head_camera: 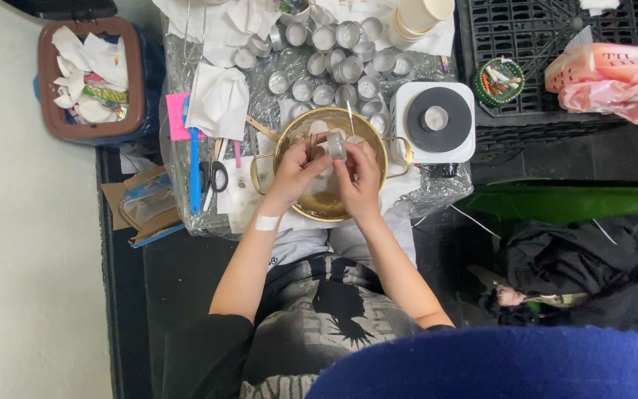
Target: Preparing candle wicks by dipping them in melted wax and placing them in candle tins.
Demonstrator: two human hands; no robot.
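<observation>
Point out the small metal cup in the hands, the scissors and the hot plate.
small metal cup (336, 145), head view, on its side wall.
scissors (218, 176), head view, on a black handle loop.
hot plate (435, 118), head view, on its dark round disc.

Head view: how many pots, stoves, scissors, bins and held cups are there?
Pot: 1
Stove: 1
Scissors: 1
Bin: 1
Held cup: 1
Total: 5
</observation>
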